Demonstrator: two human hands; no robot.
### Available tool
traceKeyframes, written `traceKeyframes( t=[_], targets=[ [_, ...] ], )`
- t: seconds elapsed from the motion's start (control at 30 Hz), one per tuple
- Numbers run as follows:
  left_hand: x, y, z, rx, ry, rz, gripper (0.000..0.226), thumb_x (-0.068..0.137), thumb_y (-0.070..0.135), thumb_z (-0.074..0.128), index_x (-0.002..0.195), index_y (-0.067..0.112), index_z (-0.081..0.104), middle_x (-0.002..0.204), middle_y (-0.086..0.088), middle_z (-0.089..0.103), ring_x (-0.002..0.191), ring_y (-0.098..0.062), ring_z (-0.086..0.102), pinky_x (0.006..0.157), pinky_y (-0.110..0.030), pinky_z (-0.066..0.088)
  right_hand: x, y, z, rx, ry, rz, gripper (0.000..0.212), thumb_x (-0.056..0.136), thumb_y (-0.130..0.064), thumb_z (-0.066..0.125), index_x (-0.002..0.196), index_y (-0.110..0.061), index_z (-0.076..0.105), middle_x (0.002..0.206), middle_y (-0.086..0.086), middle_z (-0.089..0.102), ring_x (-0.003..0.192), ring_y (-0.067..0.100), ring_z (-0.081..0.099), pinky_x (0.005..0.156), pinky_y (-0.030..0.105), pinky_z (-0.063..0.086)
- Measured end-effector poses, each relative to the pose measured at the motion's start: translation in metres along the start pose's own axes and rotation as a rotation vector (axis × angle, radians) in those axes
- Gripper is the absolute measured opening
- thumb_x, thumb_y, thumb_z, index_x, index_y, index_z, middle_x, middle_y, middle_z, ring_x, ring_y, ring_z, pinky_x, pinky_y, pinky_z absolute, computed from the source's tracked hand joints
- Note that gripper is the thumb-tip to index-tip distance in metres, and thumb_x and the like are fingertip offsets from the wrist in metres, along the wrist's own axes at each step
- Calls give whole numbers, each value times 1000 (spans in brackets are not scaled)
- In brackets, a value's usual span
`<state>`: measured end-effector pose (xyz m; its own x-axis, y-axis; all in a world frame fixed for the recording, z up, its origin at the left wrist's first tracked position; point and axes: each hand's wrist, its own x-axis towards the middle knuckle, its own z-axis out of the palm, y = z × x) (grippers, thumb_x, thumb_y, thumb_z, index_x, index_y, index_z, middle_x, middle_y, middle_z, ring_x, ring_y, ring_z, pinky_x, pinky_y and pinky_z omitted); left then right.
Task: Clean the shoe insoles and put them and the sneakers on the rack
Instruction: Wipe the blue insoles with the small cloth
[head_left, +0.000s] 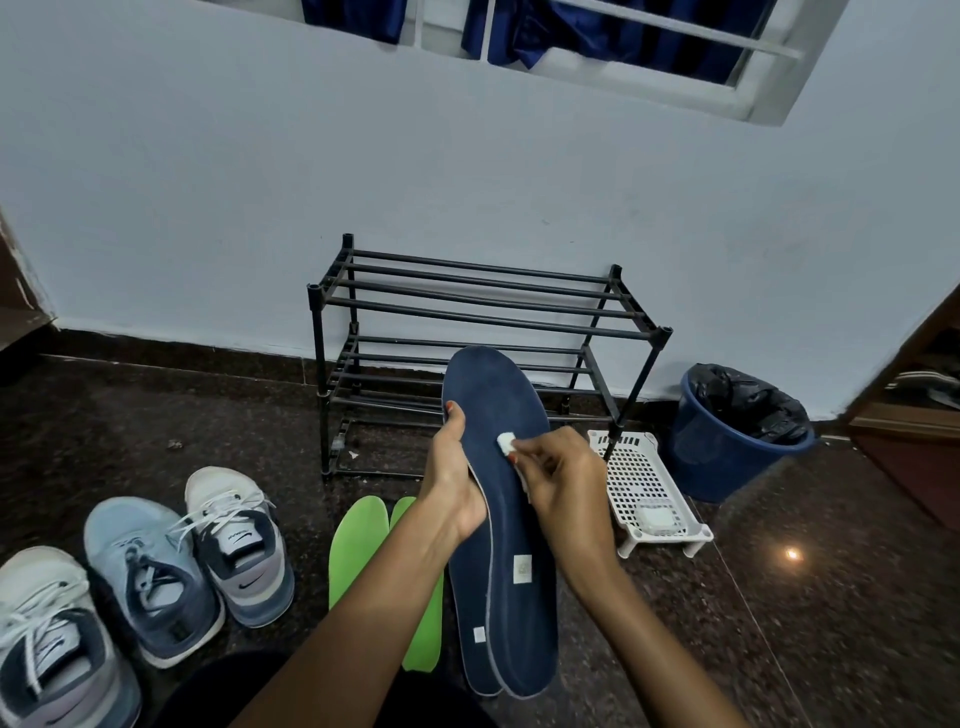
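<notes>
With left hand (457, 483) gripping the stacked insoles (498, 395) (two, it seems) and right hand (561, 483) pinching a wipe (505, 442) on top, brace firm, stroke toe to heel.

Second navy insole (467, 597): mostly hidden behind front navy insole (506, 519); only left edge and heel rim showing.
Left hand (452, 483): fingers hidden behind the insoles; thumb alone on view.
White pad (505, 443): mostly covered by pinching fingertips of right hand (563, 483).
Insole labels (522, 568): too small to read.
Green insoles (358, 545): right one largely covered by left forearm (363, 613).
Rack (467, 296): lower tier partly masked by the raised insoles.
Nearest sneaker (47, 639): cut off by left and bottom edges.
Small white object (655, 515) in white basket (639, 467): unidentifiable.
Bin (717, 462): contents concealed by black liner (748, 400).
Wooden furniture (924, 415) at right: cropped by the edge, shelf items blurred.
</notes>
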<state>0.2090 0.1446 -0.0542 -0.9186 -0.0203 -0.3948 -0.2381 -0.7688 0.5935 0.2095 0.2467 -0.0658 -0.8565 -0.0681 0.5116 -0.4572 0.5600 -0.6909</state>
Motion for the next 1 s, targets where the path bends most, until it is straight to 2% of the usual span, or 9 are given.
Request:
traceKeyframes(
  t=[0.07,0.17,0.3,0.43,0.53,0.63,0.73,0.87,1.0],
  targets=[
    [0,-1,1,-4,-6,-7,56,98,50,33,91,4,63,70,-12,72,61,-23,69,61,-34,49,8,5,-3,-5,48,48,5,78,-1,68,81,-5,69,78,3,59,67,-1,54,65,5,40],
    [1,-1,0,-4,-7,4,57,98,50,31,90,4,64,71,-11,72,63,-22,69,62,-34,50,14,7,-2,31,84,106,6,80,-1,66,82,-7,68,82,8,62,71,12,59,69,23,50],
    [1,1,-1,-19,-4,1,56,98,50,32,90,4,62,67,-11,71,57,-21,69,56,-30,51,0,-1,5,42,33,63,7,79,-1,66,83,-7,68,81,2,61,70,2,56,66,7,42],
    [2,1,-2,-16,-13,15,55,98,50,32,91,4,63,71,-11,72,62,-22,70,60,-32,52,-11,-4,9,67,-52,23,10,78,-1,67,84,-9,69,81,-5,62,78,0,59,68,6,43],
    [0,-1,0,-7,-46,10,57,98,50,31,93,4,63,74,-12,73,63,-22,70,59,-31,53,-3,-3,5,51,-30,26,11,80,-1,66,87,-8,70,85,-2,63,76,-2,58,70,6,42],
    [-2,-2,1,-6,-62,9,59,98,50,29,92,3,63,74,-13,73,63,-22,71,63,-32,52,3,-5,6,25,-7,16,12,81,0,64,90,-7,69,88,1,63,80,4,57,74,10,44],
    [-2,0,-1,-5,-44,24,60,98,52,30,96,3,64,78,-12,73,67,-22,71,57,-27,56,-3,-10,11,50,-42,18,13,80,0,65,88,-8,70,84,-3,62,76,-2,57,70,5,41],
    [-3,0,-1,7,-33,32,60,98,51,30,88,4,65,71,-11,72,59,-20,70,48,-24,54,-7,-11,11,93,-121,36,11,79,-4,67,88,-9,71,80,-7,62,76,-8,57,68,3,40],
    [-3,0,1,4,-82,21,60,99,51,25,93,6,64,76,-10,73,65,-20,71,57,-28,54,2,-8,5,69,-82,50,9,80,-5,67,88,-8,71,80,-4,61,71,-8,55,67,3,38]
  ],
)
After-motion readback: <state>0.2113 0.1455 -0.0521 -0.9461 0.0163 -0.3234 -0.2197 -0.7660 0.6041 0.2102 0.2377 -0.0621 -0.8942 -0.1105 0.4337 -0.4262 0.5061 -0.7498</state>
